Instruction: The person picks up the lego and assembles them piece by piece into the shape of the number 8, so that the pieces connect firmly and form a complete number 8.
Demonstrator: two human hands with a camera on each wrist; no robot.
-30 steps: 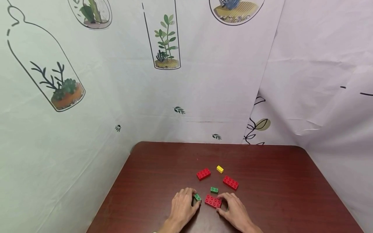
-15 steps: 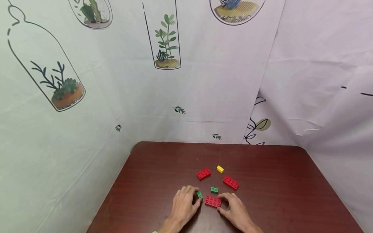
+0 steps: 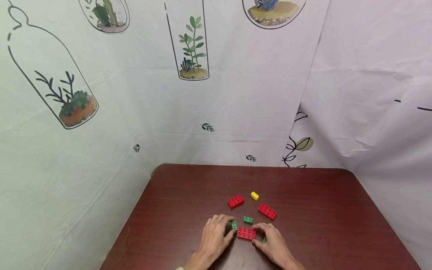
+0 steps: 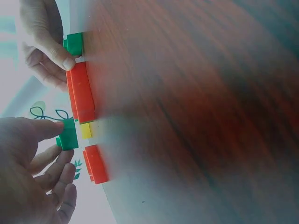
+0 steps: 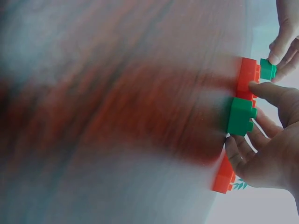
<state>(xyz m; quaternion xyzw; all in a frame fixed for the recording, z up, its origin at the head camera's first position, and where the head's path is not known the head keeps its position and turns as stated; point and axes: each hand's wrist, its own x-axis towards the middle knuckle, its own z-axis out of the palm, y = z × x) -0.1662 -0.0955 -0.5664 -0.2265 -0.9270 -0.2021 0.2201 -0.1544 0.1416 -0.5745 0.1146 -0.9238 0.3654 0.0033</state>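
My left hand (image 3: 216,236) pinches a small green toy brick (image 3: 234,225) between thumb and fingers, just left of a red eight-stud toy brick (image 3: 246,233). At that red brick's right end, my right hand (image 3: 272,242) grips it with thumb and forefinger. Another small green brick (image 5: 240,116) stands on the table inside the curve of the right hand; the head view shows only a sliver of it. The left wrist view shows the held green brick (image 4: 68,134) with studs facing up, a short way from the red brick (image 4: 83,92).
Behind the hands lie a third green brick (image 3: 248,220), two more red bricks, one at left (image 3: 236,201) and one at right (image 3: 267,212), and a yellow brick (image 3: 254,196). The dark wooden table (image 3: 189,187) meets printed cloth walls (image 3: 236,101) at its far edge.
My left hand has moved right and slightly away with the green brick, bringing it close to the red brick and turning it a little. The right hand has stayed nearly still.
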